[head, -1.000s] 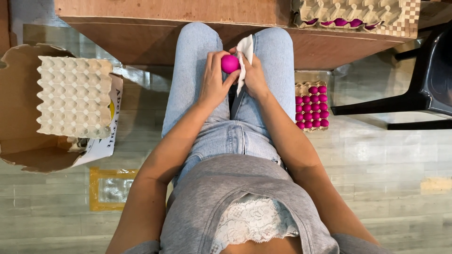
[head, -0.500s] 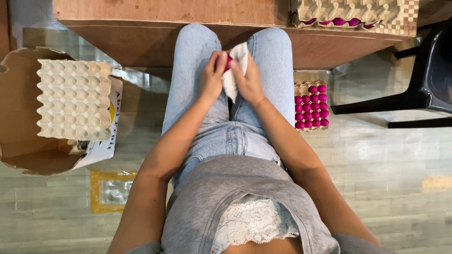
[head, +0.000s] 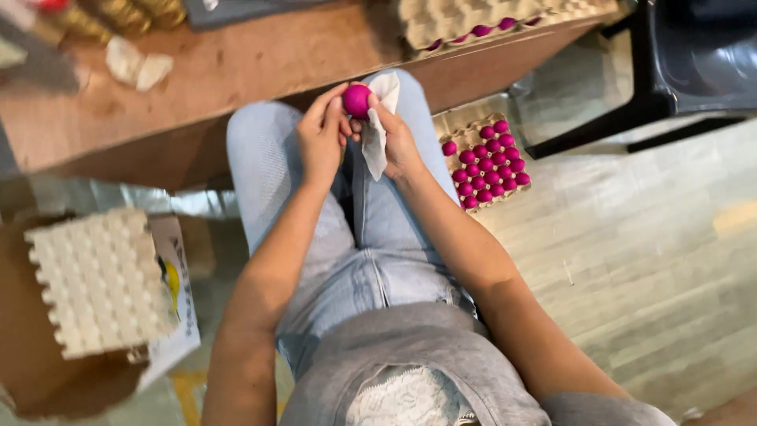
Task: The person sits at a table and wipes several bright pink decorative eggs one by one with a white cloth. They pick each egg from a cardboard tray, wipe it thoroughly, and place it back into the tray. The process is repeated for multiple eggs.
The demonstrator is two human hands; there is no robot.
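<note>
I sit with my knees under a wooden table (head: 236, 63). My left hand (head: 322, 142) holds a bright pink egg (head: 356, 100) by its fingertips above my lap. My right hand (head: 397, 138) grips a white cloth (head: 377, 126) that hangs beside the egg and touches it. Both hands are raised close together over my jeans.
A cardboard tray of several pink eggs (head: 487, 162) lies on the floor to my right. Another tray with pink eggs (head: 473, 20) sits on the table. An empty white egg tray (head: 98, 280) rests on a cardboard box at left. A black chair (head: 678, 71) stands at right.
The view has tilted and swung right. The pink egg, covered by the cloth half a second ago, shows again at my left fingertips, and the cloth hangs to its right.
</note>
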